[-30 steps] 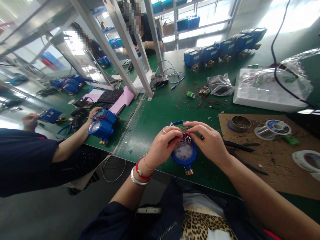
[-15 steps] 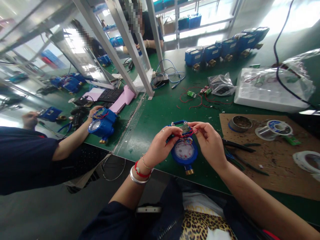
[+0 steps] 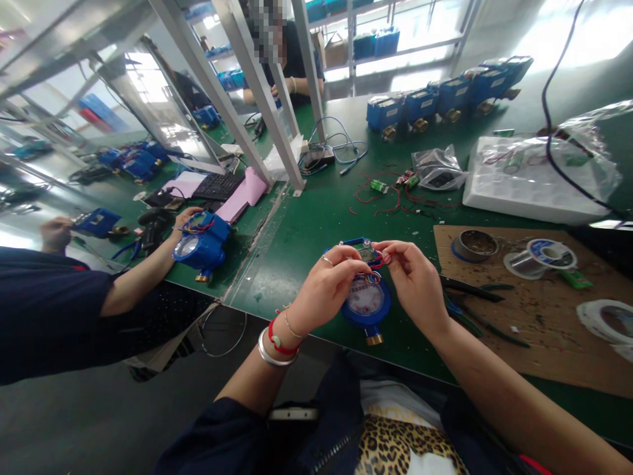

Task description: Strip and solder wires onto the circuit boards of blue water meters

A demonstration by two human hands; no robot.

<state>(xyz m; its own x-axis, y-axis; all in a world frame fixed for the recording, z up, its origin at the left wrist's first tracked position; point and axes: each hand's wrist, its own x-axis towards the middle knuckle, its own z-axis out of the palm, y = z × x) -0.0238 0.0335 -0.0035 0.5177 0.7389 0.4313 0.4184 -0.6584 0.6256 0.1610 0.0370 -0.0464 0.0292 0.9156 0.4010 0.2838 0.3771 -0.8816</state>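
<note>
A blue water meter (image 3: pixel 366 305) with a round clear dial and a brass fitting lies on the green bench in front of me. Its open top part shows a small display board (image 3: pixel 366 254) and several thin coloured wires (image 3: pixel 372 278). Over the upper left of the meter is my left hand (image 3: pixel 332 284), fingers pinched at the wires; the fingertips partly hide what they hold. My right hand (image 3: pixel 413 282) pinches red wires (image 3: pixel 385 258) between thumb and forefinger at the meter's upper right.
On the right, cardboard (image 3: pixel 539 316) carries a solder spool (image 3: pixel 541 258), a round tin (image 3: pixel 475 246) and pliers (image 3: pixel 487 322). Farther back are green batteries (image 3: pixel 379 187), a white foam tray (image 3: pixel 534 185) and a row of meters (image 3: pixel 420 107). A co-worker's hand (image 3: pixel 186 218) touches another meter (image 3: pixel 202 244) at left.
My left hand has shifted slightly right and up over the meter, its fingers now nearer the right hand. My right hand stays nearly still with the red wires.
</note>
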